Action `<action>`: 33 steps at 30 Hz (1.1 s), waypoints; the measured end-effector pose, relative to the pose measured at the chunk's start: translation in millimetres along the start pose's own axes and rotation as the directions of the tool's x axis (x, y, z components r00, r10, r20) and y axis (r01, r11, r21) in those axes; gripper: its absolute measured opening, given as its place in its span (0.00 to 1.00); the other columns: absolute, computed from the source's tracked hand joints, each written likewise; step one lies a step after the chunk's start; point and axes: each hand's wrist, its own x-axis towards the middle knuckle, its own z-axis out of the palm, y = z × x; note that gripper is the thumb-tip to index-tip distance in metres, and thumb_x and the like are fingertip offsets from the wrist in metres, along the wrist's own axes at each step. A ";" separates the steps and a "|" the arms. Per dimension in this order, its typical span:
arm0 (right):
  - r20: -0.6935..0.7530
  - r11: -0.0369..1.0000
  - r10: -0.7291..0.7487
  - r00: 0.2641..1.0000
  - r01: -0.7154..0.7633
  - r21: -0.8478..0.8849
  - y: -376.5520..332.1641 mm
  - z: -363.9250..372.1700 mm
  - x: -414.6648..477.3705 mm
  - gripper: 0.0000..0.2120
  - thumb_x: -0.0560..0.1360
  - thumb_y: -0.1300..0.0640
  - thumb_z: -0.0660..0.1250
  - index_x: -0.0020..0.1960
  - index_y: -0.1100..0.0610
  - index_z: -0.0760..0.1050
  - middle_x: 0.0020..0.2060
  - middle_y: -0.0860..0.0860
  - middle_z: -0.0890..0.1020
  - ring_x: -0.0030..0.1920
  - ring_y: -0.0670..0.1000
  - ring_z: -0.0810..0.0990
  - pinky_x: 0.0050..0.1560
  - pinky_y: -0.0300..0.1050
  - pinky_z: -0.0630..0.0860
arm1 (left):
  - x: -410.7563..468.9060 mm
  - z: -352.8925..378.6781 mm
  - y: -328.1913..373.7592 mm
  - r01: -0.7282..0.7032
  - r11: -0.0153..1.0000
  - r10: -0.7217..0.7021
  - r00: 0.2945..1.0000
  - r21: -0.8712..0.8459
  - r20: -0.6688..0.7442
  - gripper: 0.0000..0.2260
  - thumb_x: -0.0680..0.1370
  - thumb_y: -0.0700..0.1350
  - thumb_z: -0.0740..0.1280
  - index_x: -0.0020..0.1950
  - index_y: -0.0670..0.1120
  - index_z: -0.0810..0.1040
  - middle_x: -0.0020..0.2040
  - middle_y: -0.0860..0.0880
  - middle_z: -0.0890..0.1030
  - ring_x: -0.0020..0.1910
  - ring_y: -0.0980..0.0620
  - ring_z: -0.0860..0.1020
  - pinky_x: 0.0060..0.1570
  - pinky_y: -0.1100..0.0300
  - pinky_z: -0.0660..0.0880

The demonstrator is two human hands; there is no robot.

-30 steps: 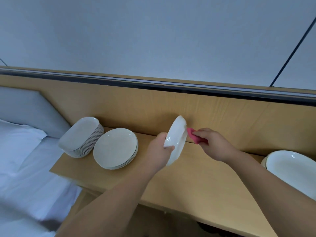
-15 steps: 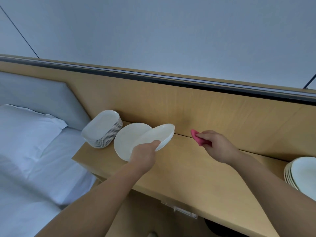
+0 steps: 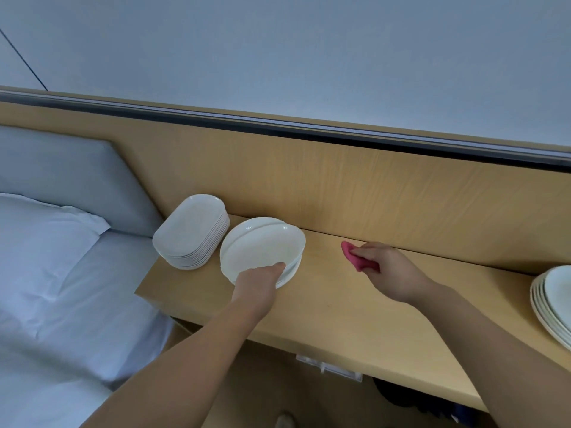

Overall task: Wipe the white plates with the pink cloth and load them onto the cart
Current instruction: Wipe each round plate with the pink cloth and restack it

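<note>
Gripping white plate [image 3: 262, 245] over round stack [image 3: 292, 274] — left hand [image 3: 256, 285], right hand [image 3: 392, 273] pinching pink cloth [image 3: 355, 257]

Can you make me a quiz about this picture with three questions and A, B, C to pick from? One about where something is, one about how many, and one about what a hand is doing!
1. Where is the pink cloth?
A. in the right hand
B. on the floor
C. under a cup

2. How many piles of plates are on the wooden shelf?
A. one
B. three
C. six

3. What is the left hand doing?
A. waving
B. lying flat on the shelf
C. holding the top round plate

Answers:
1 A: its fingers pinch the cloth above the shelf.
2 B: an oblong pile, a round pile beside it, and a pile at the right edge.
3 C: it grips the plate's rim over the round pile.
</note>
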 end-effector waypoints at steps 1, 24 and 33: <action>0.001 1.000 0.004 1.000 -0.004 -0.005 -2.6 3.9 1.0 0.11 0.74 0.69 0.62 0.50 0.57 0.79 0.46 0.48 0.78 0.48 0.48 0.75 0.48 0.38 0.72 | 2.7 2.9 -2.8 -0.015 1.000 0.015 1.000 0.008 0.011 0.22 0.81 0.38 0.56 0.73 0.52 0.63 0.61 0.48 0.76 0.58 0.45 0.76 0.56 0.53 0.74; 0.033 0.992 0.124 0.992 -0.124 -0.015 6.4 25.0 -9.4 0.16 0.75 0.68 0.62 0.59 0.56 0.79 0.53 0.47 0.76 0.53 0.50 0.75 0.53 0.39 0.70 | 26.9 31.4 -13.6 -0.094 0.989 0.084 0.992 0.111 0.092 0.11 0.82 0.45 0.58 0.63 0.48 0.74 0.55 0.50 0.80 0.53 0.49 0.79 0.51 0.53 0.80; -0.070 0.978 0.206 0.976 -0.207 0.004 52.8 -24.9 -52.0 0.14 0.75 0.69 0.61 0.55 0.57 0.79 0.49 0.47 0.77 0.48 0.47 0.75 0.45 0.27 0.66 | 59.1 13.2 93.3 -0.295 0.954 0.294 0.955 -0.050 -0.024 0.11 0.82 0.49 0.57 0.58 0.44 0.74 0.54 0.49 0.77 0.54 0.47 0.75 0.42 0.57 0.70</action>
